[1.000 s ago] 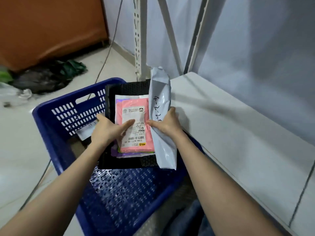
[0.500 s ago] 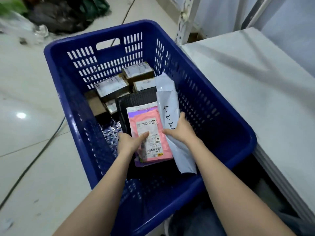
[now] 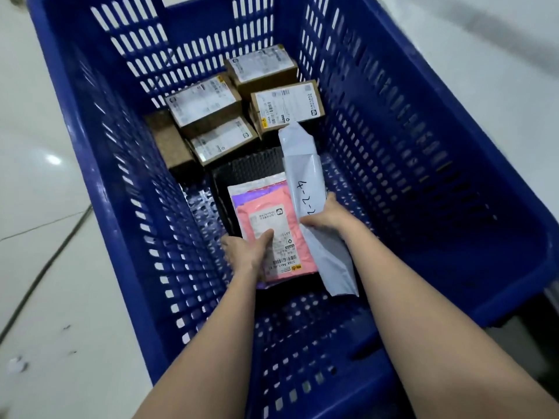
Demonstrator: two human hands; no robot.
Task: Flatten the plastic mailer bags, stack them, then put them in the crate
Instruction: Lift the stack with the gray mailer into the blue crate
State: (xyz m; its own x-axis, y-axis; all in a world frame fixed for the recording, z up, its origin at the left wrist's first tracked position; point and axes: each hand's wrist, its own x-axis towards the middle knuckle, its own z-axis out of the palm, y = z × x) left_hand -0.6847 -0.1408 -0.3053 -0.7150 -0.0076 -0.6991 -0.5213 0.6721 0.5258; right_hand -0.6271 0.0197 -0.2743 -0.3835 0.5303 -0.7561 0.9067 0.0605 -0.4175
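Mailer stack now down inside the crate [image 3: 423, 176]

Left hand [image 3: 248, 252] pinches pink mailer [image 3: 272, 237]; right hand [image 3: 326, 216] grips grey mailer [image 3: 305, 179]; release remains.

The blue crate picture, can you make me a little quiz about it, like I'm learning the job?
1. True or false: the pink mailer bag lies on top of the stack inside the blue crate.
2. Which hand grips the grey mailer bag with handwriting on it: A) left hand B) right hand?
3. What fills the crate's far end?

Key:
1. True.
2. B. The left hand's thumb presses on the pink bag's label instead.
3. Brown cardboard boxes with white shipping labels.
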